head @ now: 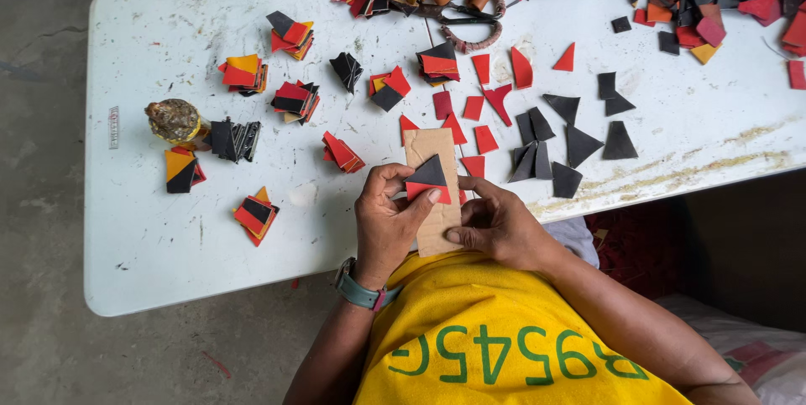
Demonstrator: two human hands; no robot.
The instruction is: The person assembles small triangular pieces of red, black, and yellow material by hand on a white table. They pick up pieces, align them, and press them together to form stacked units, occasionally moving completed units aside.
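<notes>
Left hand (388,219) is pinching a black triangle (429,172) and red piece (428,193) onto a tan cardboard strip (435,191), thumb pressing on top. Right hand (495,224) is gripping the strip's edge, fingers curled shut. Strip's long axis is running 12 to 6; left hand nearer the triangle. At 2 o'clock on the white table (168,229): roughly ten loose black triangles (579,144). One pair of scissors (457,15) at 12.
</notes>
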